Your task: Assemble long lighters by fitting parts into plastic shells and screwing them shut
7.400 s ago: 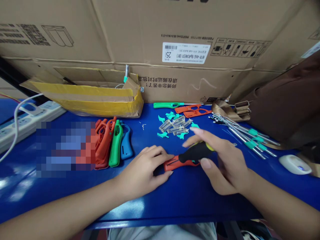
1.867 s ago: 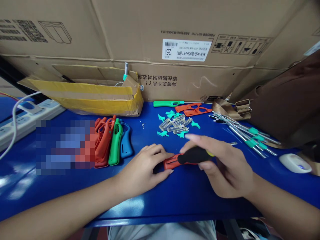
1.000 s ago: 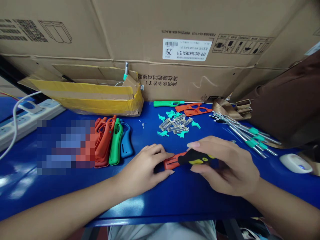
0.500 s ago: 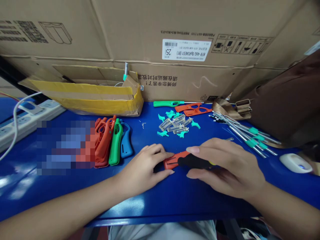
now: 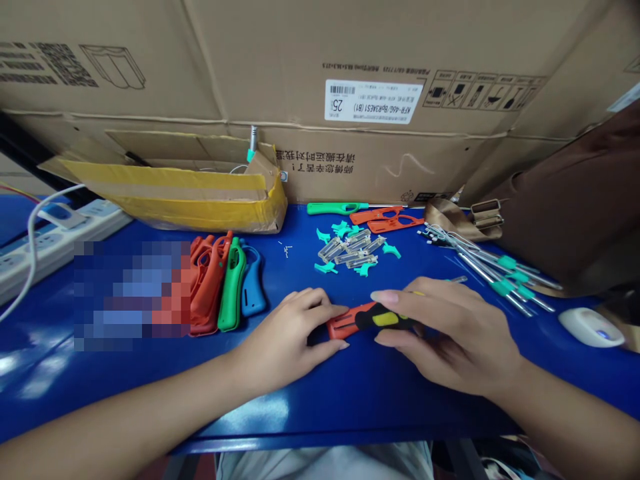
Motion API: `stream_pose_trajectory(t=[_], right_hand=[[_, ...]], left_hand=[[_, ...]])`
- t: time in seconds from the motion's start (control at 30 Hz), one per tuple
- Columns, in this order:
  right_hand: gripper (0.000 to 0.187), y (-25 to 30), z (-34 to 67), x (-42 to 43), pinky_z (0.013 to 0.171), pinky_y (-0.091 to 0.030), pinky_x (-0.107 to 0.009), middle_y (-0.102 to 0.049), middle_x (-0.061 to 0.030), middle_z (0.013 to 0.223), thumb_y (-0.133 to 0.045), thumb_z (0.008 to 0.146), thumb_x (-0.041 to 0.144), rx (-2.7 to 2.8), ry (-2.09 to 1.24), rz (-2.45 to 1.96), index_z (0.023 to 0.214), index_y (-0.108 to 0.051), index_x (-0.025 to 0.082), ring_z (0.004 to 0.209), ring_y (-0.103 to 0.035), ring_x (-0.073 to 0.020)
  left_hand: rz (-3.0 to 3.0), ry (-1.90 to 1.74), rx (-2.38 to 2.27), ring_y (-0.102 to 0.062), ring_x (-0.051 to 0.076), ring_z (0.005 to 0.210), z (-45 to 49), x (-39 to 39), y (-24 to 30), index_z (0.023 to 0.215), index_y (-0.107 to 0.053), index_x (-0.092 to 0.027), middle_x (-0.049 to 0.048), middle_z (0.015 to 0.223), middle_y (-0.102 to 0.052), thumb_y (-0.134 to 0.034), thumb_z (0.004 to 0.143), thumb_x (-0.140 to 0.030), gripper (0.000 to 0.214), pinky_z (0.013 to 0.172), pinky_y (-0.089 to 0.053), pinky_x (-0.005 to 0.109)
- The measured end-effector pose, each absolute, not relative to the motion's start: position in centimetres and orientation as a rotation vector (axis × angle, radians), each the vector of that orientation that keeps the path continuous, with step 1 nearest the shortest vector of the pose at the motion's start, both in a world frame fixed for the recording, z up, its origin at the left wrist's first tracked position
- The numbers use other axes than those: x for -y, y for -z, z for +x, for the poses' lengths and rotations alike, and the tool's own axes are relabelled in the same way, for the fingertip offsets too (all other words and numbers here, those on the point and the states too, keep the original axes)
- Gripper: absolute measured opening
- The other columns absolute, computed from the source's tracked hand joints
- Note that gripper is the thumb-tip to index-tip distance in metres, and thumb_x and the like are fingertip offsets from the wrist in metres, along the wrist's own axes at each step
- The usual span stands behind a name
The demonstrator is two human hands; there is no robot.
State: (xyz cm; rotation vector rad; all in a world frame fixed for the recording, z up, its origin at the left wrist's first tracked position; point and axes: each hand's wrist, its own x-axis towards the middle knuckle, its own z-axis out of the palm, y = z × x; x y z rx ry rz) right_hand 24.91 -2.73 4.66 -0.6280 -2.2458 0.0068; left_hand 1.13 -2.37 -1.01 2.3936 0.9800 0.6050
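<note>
My left hand [image 5: 305, 327] pinches the near end of an orange lighter handle [image 5: 345, 323] between thumb and fingers and holds it down on the blue table. Over the same handle, my right hand [image 5: 455, 333] grips a screwdriver [image 5: 385, 318] by its black and yellow grip, thumb and fingertips on either side. The screwdriver's shaft and tip are hidden, and so is the far part of the handle. Just beyond the hands lie clear fuel tanks [image 5: 350, 250] in a pile, with teal triggers [image 5: 326, 267] scattered around them. Tiny screws [image 5: 287, 251] lie to their left.
Orange, green and blue lighter casings [image 5: 231, 287] lie left of my left hand. A yellow-taped carton [image 5: 200, 207] and a power strip [image 5: 60, 240] stand behind them. Metal lighter tubes [image 5: 493, 273], a white mouse-like object [image 5: 591, 327] and a brown bag [image 5: 560, 200] are at right.
The screwdriver has turned in my right hand, so a yellow patch on its grip now shows. My right fingers have shifted slightly. My left hand and the orange handle keep their place.
</note>
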Motion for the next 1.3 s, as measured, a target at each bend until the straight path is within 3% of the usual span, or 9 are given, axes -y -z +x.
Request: stream_pose_trajectory(t=[0.07,0.13,0.23,0.33,0.47,0.63,0.87,1.1,1.3], right_hand=[[0.046,-4.4,25.0,2.7,0.061,-0.055,-0.026,-0.074,0.0003,0.084,-0.059,0.098,0.023,2.256,0.003,-0.662,0.143,-0.048,0.025,0.066,-0.067,-0.0152],[0.056,-3.9,25.0,2.5,0.075,-0.060,-0.030,-0.075,-0.0053,0.107,-0.054,0.098,0.020,2.252,-0.113,-0.651,0.151,-0.039,0.023,0.088,-0.072,-0.0183],[0.063,-3.5,25.0,2.2,0.094,-0.058,-0.039,-0.066,-0.0131,0.133,-0.051,0.095,0.012,2.236,-0.319,-0.557,0.155,-0.032,0.020,0.117,-0.066,-0.0222],[0.052,-3.6,24.8,2.1,0.083,-0.061,-0.033,-0.071,-0.0106,0.116,-0.053,0.095,0.011,2.216,-0.347,-0.464,0.146,-0.045,0.022,0.104,-0.070,-0.0189],[0.038,-4.3,24.7,2.3,0.064,-0.057,-0.023,-0.073,-0.0014,0.087,-0.065,0.096,0.029,2.265,-0.074,-0.556,0.133,-0.055,0.025,0.072,-0.069,-0.0137],[0.049,-4.6,24.9,2.5,0.088,-0.061,-0.036,-0.070,-0.0141,0.127,-0.044,0.100,0.018,2.261,-0.250,-0.481,0.149,-0.043,0.020,0.116,-0.068,-0.0223],[0.037,-5.3,24.9,2.6,0.065,-0.058,-0.024,-0.075,-0.0051,0.095,-0.068,0.094,0.021,2.218,-0.154,-0.552,0.130,-0.059,0.022,0.080,-0.071,-0.0156],[0.058,-4.8,25.0,2.8,0.085,-0.061,-0.035,-0.070,-0.0114,0.125,-0.048,0.097,0.014,2.202,-0.379,-0.637,0.154,-0.038,0.019,0.105,-0.070,-0.0214],[0.047,-4.8,25.0,2.6,0.069,-0.059,-0.027,-0.076,-0.0040,0.097,-0.067,0.094,0.024,2.230,-0.176,-0.590,0.139,-0.052,0.025,0.081,-0.071,-0.0169]], left_hand=[[2.384,-0.599,-0.984,-0.062,0.025,0.102,1.2,2.4,0.9,0.126,-0.064,-0.022,0.0073,0.110,-0.066,-0.070,0.093,-0.033,0.035,0.093,-0.050,0.042],[2.370,-0.573,-0.997,-0.062,0.025,0.100,1.2,2.4,0.8,0.123,-0.066,-0.021,0.0069,0.107,-0.066,-0.071,0.093,-0.034,0.033,0.091,-0.050,0.043],[2.368,-0.571,-1.003,-0.061,0.025,0.098,1.2,2.4,0.8,0.121,-0.066,-0.020,0.0066,0.104,-0.065,-0.071,0.092,-0.034,0.032,0.088,-0.050,0.042],[2.392,-0.611,-0.986,-0.061,0.024,0.097,1.2,2.4,0.9,0.125,-0.064,-0.022,0.0057,0.104,-0.064,-0.070,0.093,-0.033,0.034,0.087,-0.050,0.041],[2.385,-0.581,-0.991,-0.061,0.023,0.096,1.2,2.4,0.9,0.122,-0.066,-0.023,0.0050,0.103,-0.064,-0.068,0.095,-0.033,0.029,0.088,-0.050,0.040],[2.394,-0.612,-0.988,-0.062,0.025,0.101,1.1,2.4,1.0,0.126,-0.064,-0.022,0.0072,0.110,-0.065,-0.070,0.093,-0.034,0.035,0.092,-0.050,0.043],[2.386,-0.617,-0.977,-0.061,0.022,0.095,1.2,2.3,1.0,0.124,-0.065,-0.021,0.0048,0.101,-0.064,-0.070,0.093,-0.031,0.033,0.089,-0.050,0.040],[2.344,-0.549,-1.004,-0.060,0.025,0.098,1.2,2.3,0.7,0.122,-0.067,-0.020,0.0062,0.103,-0.063,-0.072,0.092,-0.033,0.033,0.089,-0.049,0.042],[2.340,-0.589,-0.968,-0.061,0.024,0.100,1.2,2.3,0.8,0.127,-0.064,-0.018,0.0068,0.107,-0.064,-0.069,0.093,-0.030,0.035,0.092,-0.049,0.043]])
